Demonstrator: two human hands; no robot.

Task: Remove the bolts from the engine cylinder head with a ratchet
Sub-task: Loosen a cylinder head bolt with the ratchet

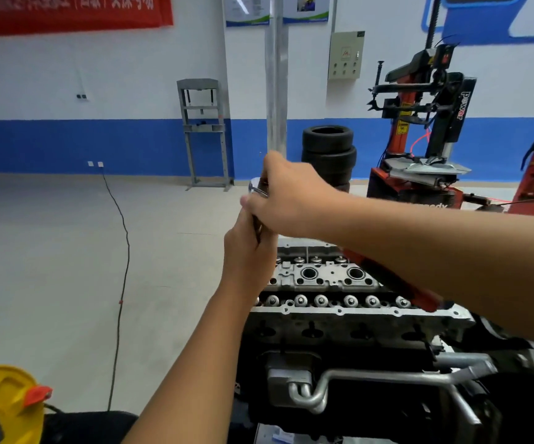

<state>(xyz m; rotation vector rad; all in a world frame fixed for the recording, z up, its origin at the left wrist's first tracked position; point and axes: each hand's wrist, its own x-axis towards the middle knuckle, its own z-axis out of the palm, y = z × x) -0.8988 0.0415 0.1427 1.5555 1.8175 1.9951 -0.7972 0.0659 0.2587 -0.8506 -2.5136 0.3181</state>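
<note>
Both hands raised together at the centre of the frame, above the far-left corner of the cylinder head. Right hand curled over the chrome head of the ratchet, left hand wrapped round the dark shaft just below — tool upright, lower end hidden behind the left hand, so no telling whether a socket sits on a bolt. Red-handled tool lying slantwise across the right part of the head, under the right forearm; cannot tell what sort. Judged early or mid-task: no loose bolts anywhere in view, and which holes are already emptied cannot be made out from here. Near row of round, shiny caps along the head's front edge looks like valve gear rather than bolts, though not certain. Cylinder head itself in the lower centre-right of the frame, cast aluminium, matt grey and pitted, with two dark round wells ringed in bright metal and many small holes. Below it a black block and bent, smooth silver pipes. Likely still ahead — seating the tool, breaking each bolt loose, lifting them out. Upper right: stacked black tyres and a red-and-black tyre changer; lower left, a glossy yellow container.
</note>
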